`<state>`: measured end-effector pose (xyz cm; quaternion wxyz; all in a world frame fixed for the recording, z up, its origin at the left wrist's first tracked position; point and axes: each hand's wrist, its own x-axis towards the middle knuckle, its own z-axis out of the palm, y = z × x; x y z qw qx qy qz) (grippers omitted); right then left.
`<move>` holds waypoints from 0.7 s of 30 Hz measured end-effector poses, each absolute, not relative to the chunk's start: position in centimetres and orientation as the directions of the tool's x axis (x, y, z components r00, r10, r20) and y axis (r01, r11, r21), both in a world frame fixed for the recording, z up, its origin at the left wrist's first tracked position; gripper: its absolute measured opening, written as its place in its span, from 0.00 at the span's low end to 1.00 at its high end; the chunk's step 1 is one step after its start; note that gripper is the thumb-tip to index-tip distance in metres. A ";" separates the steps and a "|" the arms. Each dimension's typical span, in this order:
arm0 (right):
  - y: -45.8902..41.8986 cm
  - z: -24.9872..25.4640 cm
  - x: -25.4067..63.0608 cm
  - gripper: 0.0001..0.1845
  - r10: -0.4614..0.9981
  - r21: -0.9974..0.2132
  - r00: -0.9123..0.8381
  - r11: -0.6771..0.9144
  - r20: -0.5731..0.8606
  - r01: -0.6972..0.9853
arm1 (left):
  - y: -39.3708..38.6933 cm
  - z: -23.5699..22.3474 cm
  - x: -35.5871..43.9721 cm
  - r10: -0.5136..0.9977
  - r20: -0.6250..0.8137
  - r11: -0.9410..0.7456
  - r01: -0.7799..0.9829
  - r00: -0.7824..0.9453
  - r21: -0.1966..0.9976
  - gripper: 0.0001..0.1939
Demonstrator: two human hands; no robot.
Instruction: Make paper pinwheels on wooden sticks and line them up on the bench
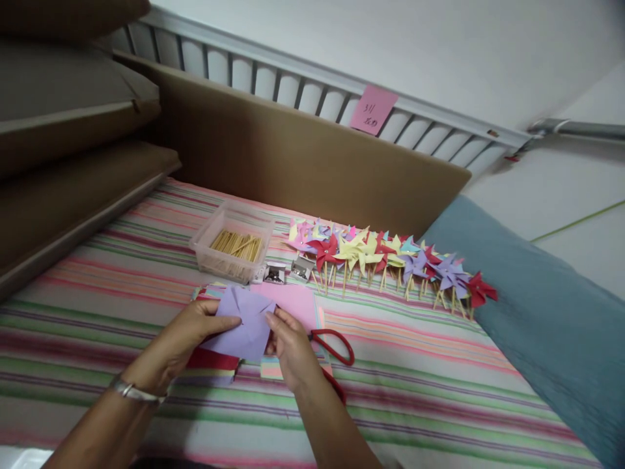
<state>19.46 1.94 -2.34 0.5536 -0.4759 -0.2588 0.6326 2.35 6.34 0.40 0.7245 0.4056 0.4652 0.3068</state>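
Note:
A purple paper square (247, 335) with slits cut in from its corners is held up between both hands. My left hand (202, 324) grips its left side, the thumb lying on the face near the middle. On the right, my right hand (288, 339) pinches the edge close to a slit. Red-handled scissors (336, 345) lie beside and partly under my right hand, their blades hidden. Beneath the held square are a pink paper sheet (293, 301) and stacked coloured papers (209, 365), partly covered by the hands.
A clear plastic box (231, 267) holds several short wooden sticks (237, 245). Two small boxes of metal pins (301, 268) stand beside it. Finished paper pinwheels (361, 251) on sticks lie in a row before a cardboard panel (293, 163). Cardboard boxes (73, 176) rise at left.

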 end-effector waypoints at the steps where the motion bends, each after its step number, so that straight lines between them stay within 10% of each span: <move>1: 1.9 -2.2 19.4 0.17 0.942 -0.831 0.039 -0.273 -0.333 -0.485 | 6.3 0.5 2.4 0.815 -0.424 0.488 -0.073 0.395 0.870 0.13; 21: 2.0 -2.6 19.5 0.14 0.961 -0.882 0.123 -0.172 -0.249 -0.438 | 6.1 -1.0 3.8 0.811 -0.483 0.524 -0.045 0.330 0.850 0.16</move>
